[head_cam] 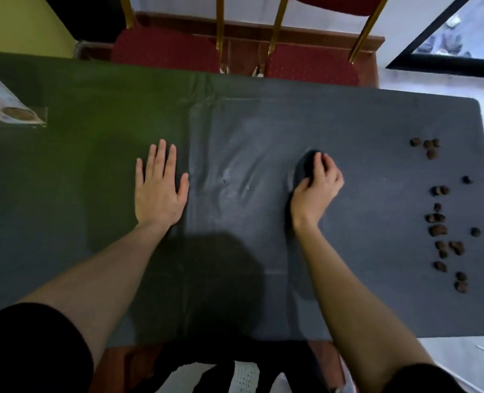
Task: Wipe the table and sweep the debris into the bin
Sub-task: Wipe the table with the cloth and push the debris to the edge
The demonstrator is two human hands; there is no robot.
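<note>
at the upper left edge of the frame a clear packet (7,109) with brown rounds printed or held inside lies on the dark table (93,154). left of centre the left hand (158,188) rests flat, fingers spread, holding nothing. right of centre the right hand (317,185) curls closed over a dark wadded cloth (306,164), pressing it to the wrinkled table cover. along the right side lies the debris (444,217): roughly twenty small dark brown lumps in a loose column, well apart from the cloth. two red chairs (167,48) stand at the top.
</note>
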